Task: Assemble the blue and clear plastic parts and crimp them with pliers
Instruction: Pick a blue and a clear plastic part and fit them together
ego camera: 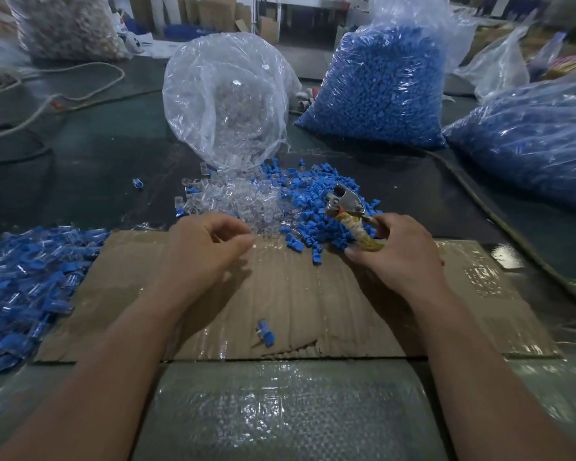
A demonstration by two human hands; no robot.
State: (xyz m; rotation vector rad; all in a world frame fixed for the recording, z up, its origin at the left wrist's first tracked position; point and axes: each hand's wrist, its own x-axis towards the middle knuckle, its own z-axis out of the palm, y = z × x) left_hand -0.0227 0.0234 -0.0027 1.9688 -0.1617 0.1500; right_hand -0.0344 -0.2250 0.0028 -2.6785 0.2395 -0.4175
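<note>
My right hand (398, 251) grips the tape-wrapped handles of the pliers (345, 202), whose metal jaws point up and left over a heap of loose blue parts (313, 197). My left hand (207, 244) hovers at the near edge of a heap of clear parts (243, 201), fingers curled with thumb and forefinger close together; I cannot tell whether a clear part is pinched there. One assembled blue-and-clear piece (266, 332) lies alone on the cardboard sheet (313, 301). A big pile of assembled pieces (24, 287) lies at the left.
An open clear bag (226, 94) of clear parts stands behind the heaps. A full bag of blue parts (379, 88) stands to its right, with another blue-filled bag (529, 134) at the far right. Ropes (47, 104) cross the dark table at the back left.
</note>
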